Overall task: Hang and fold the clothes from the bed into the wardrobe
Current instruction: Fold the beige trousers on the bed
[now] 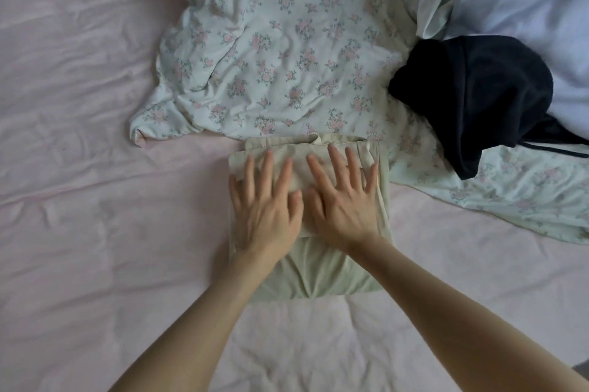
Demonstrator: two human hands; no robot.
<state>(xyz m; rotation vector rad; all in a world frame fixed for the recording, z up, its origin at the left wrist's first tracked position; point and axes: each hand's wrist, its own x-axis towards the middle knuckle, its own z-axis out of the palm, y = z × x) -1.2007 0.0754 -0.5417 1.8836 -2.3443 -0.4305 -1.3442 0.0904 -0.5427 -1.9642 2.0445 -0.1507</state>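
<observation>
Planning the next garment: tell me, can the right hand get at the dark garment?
Probably yes: the dark garment lies uncovered beyond the right hand, nothing between, though that hand now presses the beige garment.

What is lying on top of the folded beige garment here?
Both hands press flat on the folded beige garment: left hand, right hand, fingers spread. Nothing else lies on it. The cloth beneath the palms is covered.
</observation>
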